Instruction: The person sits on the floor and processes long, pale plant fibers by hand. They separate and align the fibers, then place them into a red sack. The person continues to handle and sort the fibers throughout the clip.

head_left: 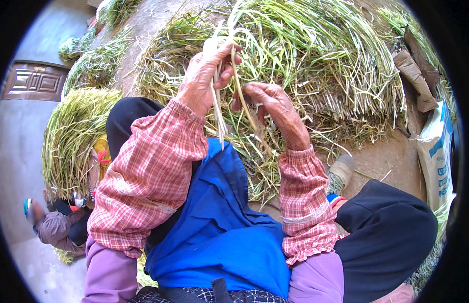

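My left hand (210,72) holds a small bunch of pale grass stalks (217,110) between thumb and fingers, their cut ends hanging down. From the top of this bunch, green blades (234,22) reach away from me. One yellowish stalk (241,94) slants down from the left hand past the curled fingers of my right hand (270,100). Those fingertips lie on both sides of the stalk, but whether they grip it is unclear. Beneath both hands spreads a heap of long cut grass (314,64). A blue apron (223,227) covers my lap.
Another grass pile (79,140) stands at the left, where a seated person (60,227) shows near the rim. At the right are a printed white sack (437,151) and a brown cloth-like piece (414,75). A shoe (340,172) rests on the earthen floor (393,163) near my right knee.
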Available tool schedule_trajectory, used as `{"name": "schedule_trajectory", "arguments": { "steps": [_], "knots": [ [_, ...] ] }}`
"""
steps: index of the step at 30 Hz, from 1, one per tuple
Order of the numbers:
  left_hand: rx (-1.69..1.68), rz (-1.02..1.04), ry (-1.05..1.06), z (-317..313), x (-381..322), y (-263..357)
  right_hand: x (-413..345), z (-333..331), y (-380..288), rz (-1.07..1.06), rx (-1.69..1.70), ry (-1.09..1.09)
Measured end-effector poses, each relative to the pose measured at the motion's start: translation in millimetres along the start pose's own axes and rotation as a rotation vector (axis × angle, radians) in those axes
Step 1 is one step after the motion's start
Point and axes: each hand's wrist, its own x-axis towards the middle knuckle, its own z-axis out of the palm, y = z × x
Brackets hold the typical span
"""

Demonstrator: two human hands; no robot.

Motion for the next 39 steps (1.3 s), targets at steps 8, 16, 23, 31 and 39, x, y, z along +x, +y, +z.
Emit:
{"name": "schedule_trajectory", "arguments": {
  "steps": [8,16,23,31,39],
  "knots": [
    [0.012,0.123,0.031,-6.4,2.7,9.7,-0.4,19.0,19.0,-0.139,0.009,0.177],
    [0.205,0.259,0.235,-8.9,3.0,18.8,-5.9,8.2,53.6,-0.025,0.086,0.265],
    [0.162,0.328,0.252,-17.8,6.4,26.0,-14.3,-13.5,105.9,0.032,-0.080,0.199],
    [0.100,0.316,0.148,-17.8,8.7,24.3,-31.6,-68.4,160.8,0.365,-0.621,0.255],
    [0.067,0.230,0.181,-17.4,7.4,18.7,-1.1,-6.6,28.3,-0.124,-0.068,0.145]
  ]
}}
